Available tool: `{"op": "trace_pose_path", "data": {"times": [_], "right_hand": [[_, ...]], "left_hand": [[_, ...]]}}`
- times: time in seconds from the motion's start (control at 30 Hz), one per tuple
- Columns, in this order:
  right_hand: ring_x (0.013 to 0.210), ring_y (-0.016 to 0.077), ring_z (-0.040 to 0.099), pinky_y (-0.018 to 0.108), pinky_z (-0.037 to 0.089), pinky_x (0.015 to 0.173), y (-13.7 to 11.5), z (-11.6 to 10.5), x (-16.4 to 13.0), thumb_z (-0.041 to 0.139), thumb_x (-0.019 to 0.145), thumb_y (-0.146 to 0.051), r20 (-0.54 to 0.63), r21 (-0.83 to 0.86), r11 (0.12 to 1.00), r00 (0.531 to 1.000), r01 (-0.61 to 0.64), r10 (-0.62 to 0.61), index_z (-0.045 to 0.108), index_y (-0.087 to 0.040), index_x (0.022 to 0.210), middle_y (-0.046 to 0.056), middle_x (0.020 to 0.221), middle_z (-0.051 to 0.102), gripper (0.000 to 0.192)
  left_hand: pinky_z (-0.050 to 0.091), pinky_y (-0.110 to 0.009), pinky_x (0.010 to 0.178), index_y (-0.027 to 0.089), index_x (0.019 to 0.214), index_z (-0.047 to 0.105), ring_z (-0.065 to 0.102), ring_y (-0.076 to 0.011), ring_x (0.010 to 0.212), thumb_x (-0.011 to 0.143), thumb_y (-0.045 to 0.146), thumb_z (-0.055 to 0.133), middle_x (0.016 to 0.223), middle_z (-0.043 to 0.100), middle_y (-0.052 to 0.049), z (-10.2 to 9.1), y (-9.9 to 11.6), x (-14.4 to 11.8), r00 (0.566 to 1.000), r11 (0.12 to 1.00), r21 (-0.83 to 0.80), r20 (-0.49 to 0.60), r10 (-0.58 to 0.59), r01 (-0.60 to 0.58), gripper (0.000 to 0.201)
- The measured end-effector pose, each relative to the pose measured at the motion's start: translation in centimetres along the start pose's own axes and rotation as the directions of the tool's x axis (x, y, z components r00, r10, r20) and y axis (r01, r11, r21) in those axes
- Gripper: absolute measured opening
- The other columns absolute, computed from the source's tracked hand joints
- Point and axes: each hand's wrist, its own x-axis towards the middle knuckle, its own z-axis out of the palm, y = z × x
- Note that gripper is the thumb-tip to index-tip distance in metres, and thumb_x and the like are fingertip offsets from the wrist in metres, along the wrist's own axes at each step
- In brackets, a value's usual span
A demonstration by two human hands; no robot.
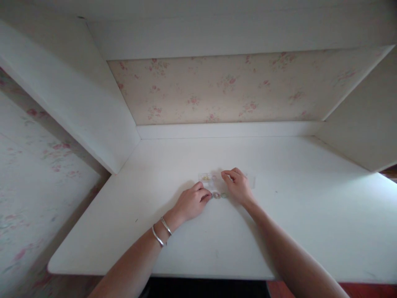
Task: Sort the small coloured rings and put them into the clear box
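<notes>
My left hand (192, 201), with two silver bracelets (157, 236) on its wrist, rests low over the white desk. Its thumb and fingertips are pinched together beside a row of small round ring-like pieces (216, 195); what is between them is too small to name. Just behind the row lies a flat clear plastic case (204, 175) with small yellowish and pinkish items inside. Over that case, my right hand (237, 186) has thumb and forefinger pressed together, and anything they hold is too small to make out. It covers part of the case.
The white desk top (173, 161) has a raised back strip (229, 130) and a side panel (71, 91) at left, another (362, 111) at right. A shelf overhangs the back. Tiny dark specks lie on the surface. A black shape shows under the front edge.
</notes>
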Motion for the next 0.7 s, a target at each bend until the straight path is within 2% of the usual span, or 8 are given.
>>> {"op": "trace_pose_path", "data": {"times": [0.1, 0.17, 0.23, 0.3, 0.4, 0.47, 0.7], "right_hand": [[0.064, 0.0144, 0.053, 0.028, 0.039, 0.06, -0.4, -0.4, -0.3, 0.047, 0.088, -0.04, 0.025, -0.005, 1.0, 0.999, 0.027, -0.027, 0.071, -0.021, 0.087, 0.003, 0.074, 0.06, 0.031], [0.063, 0.0136, 0.054, 0.026, 0.038, 0.059, -0.8, -0.8, -0.7, 0.046, 0.089, -0.037, 0.083, -0.007, 0.997, 0.994, 0.078, -0.077, 0.071, -0.022, 0.087, 0.002, 0.073, 0.062, 0.029], [0.062, 0.0128, 0.054, 0.026, 0.037, 0.061, -1.4, -1.3, -1.2, 0.045, 0.09, -0.035, 0.16, -0.028, 0.986, 0.974, 0.166, -0.159, 0.07, -0.022, 0.086, 0.002, 0.071, 0.062, 0.028], [0.063, 0.0124, 0.054, 0.027, 0.037, 0.065, -2.0, -1.7, -1.7, 0.047, 0.09, -0.031, 0.239, -0.059, 0.958, 0.936, 0.281, -0.26, 0.07, -0.023, 0.084, 0.001, 0.07, 0.063, 0.025], [0.068, 0.0128, 0.057, 0.028, 0.034, 0.069, -2.8, -2.1, -2.2, 0.05, 0.089, -0.028, 0.336, -0.077, 0.9, 0.861, 0.428, -0.381, 0.07, -0.024, 0.084, 0.001, 0.071, 0.064, 0.021], [0.069, 0.013, 0.057, 0.028, 0.032, 0.069, -3.2, -2.1, -2.4, 0.051, 0.088, -0.027, 0.38, -0.083, 0.876, 0.828, 0.475, -0.413, 0.07, -0.025, 0.086, 0.001, 0.07, 0.063, 0.02], [0.07, 0.0136, 0.055, 0.03, 0.03, 0.069, -3.3, -2.0, -2.8, 0.055, 0.085, -0.029, 0.441, -0.104, 0.845, 0.786, 0.525, -0.433, 0.07, -0.026, 0.085, 0.0, 0.071, 0.062, 0.016]], "left_hand": [[0.047, -0.027, 0.076, 0.023, 0.095, 0.067, 0.059, -0.0145, 0.08, 0.091, 0.035, 0.045, 0.094, 0.058, -0.004, -0.3, -0.1, 0.3, 0.998, 0.999, -0.03, -0.065, -0.026, 0.024, 0.026], [0.047, -0.026, 0.075, 0.022, 0.095, 0.067, 0.057, -0.0142, 0.079, 0.091, 0.036, 0.045, 0.091, 0.057, -0.004, -0.6, -0.2, 0.7, 0.99, 0.997, -0.059, -0.129, -0.049, 0.041, 0.026], [0.047, -0.026, 0.074, 0.022, 0.095, 0.067, 0.056, -0.014, 0.077, 0.091, 0.036, 0.045, 0.087, 0.056, -0.004, -1.0, -0.3, 1.3, 0.982, 0.995, -0.083, -0.181, -0.061, 0.047, 0.027], [0.046, -0.026, 0.074, 0.022, 0.095, 0.067, 0.055, -0.0141, 0.077, 0.091, 0.036, 0.045, 0.086, 0.056, -0.004, -1.3, -0.4, 2.0, 0.977, 0.995, -0.092, -0.206, -0.056, 0.038, 0.027], [0.046, -0.027, 0.078, 0.021, 0.094, 0.067, 0.054, -0.0145, 0.079, 0.09, 0.034, 0.046, 0.087, 0.057, -0.004, -1.3, -0.5, 3.3, 0.98, 0.996, -0.082, -0.193, -0.039, 0.024, 0.025], [0.046, -0.028, 0.081, 0.021, 0.094, 0.068, 0.055, -0.0145, 0.081, 0.09, 0.033, 0.046, 0.087, 0.057, -0.003, -1.1, -0.4, 4.2, 0.986, 0.997, -0.068, -0.164, -0.031, 0.02, 0.025], [0.045, -0.027, 0.085, 0.021, 0.094, 0.068, 0.057, -0.0144, 0.083, 0.089, 0.031, 0.046, 0.094, 0.057, -0.004, -0.1, -0.5, 7.2, 0.995, 1.0, -0.014, -0.101, 0.0, -0.001, 0.025]]}}
